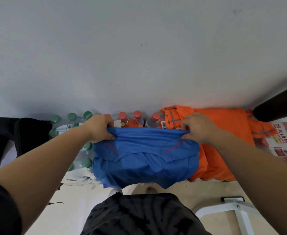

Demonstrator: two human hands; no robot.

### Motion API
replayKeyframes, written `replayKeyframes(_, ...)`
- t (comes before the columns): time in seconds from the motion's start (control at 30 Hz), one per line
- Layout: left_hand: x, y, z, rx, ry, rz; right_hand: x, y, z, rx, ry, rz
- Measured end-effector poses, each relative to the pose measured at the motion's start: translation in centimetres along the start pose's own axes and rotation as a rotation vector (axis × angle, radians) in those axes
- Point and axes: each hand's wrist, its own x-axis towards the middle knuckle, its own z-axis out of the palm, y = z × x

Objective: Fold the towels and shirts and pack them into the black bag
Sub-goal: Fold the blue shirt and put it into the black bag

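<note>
Edges: left grip (100,128) and right grip (199,128) pinch the blue mesh shirt (146,160) by its top edge.
Around: orange cloth shirt (222,131) beside, 3 o'clock; black cloth bag (25,133), 9 o'clock.

pale grey wall (139,48), beige floor (74,200)

Soft, even, fairly dim light gives the wall (139,48) a cool grey-blue cast, with a faint orange tint above the orange shirt (224,117). Shadows are weak and diffuse. Wide-angle distortion bends the far wall line and stretches the edges; detail is slightly soft.
</note>
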Motion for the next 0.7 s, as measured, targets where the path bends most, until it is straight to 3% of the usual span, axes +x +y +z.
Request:
replayKeyframes(0.17, 0.6, 0.2, -2.5, 0.042, -0.094, -0.006, 1.3, 0.6, -2.2, -0.059, -0.048, 0.003)
replayKeyframes(0.23, 1.3, 0.3, -4.0, 0.082, -0.024, -0.010, 2.3, 0.9, -4.0, -0.149, 0.011, 0.044)
replayKeyframes(0.43, 2.0, 1.3, -6.9, 0.174, 0.453, 0.107, 3.0, 1.1, -7.9, -0.151, 0.394, 0.157)
replayKeyframes(0.7, -0.3, -0.3, -3.3, 0.115, 0.487, 0.151, -0.2, 0.5, -3.8, 0.125, 0.464, -0.009)
